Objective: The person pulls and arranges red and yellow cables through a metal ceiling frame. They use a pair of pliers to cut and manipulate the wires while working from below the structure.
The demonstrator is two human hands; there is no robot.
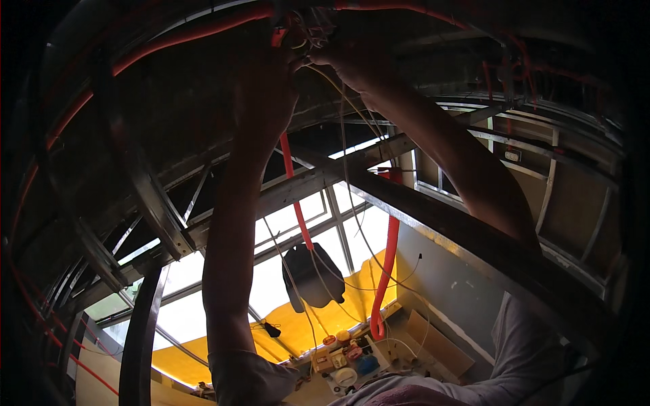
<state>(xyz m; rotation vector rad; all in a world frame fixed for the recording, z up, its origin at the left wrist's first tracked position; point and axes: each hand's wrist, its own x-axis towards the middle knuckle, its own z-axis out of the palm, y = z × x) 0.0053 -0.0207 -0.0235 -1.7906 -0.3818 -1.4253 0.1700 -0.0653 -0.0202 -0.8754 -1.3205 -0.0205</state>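
Left hand [274, 76] and right hand [347, 66] are working at exposed wires [314, 32]; how closed each grip is, or holding what, I cannot tell; work is looking unfinished.

left hand [271, 81], right hand [349, 68] at wires [315, 30] | garment [315, 274] before windows [183, 318], left of tube [388, 271]

Thin yellow wire [332, 80] looks plastic-coated and smooth, fat red-orange hanging tube [388, 264] looks like semi-glossy plastic, long straight grey beam [447, 227] is kinda shiny metal, dark sleeved jacket [313, 271] is matt cloth.
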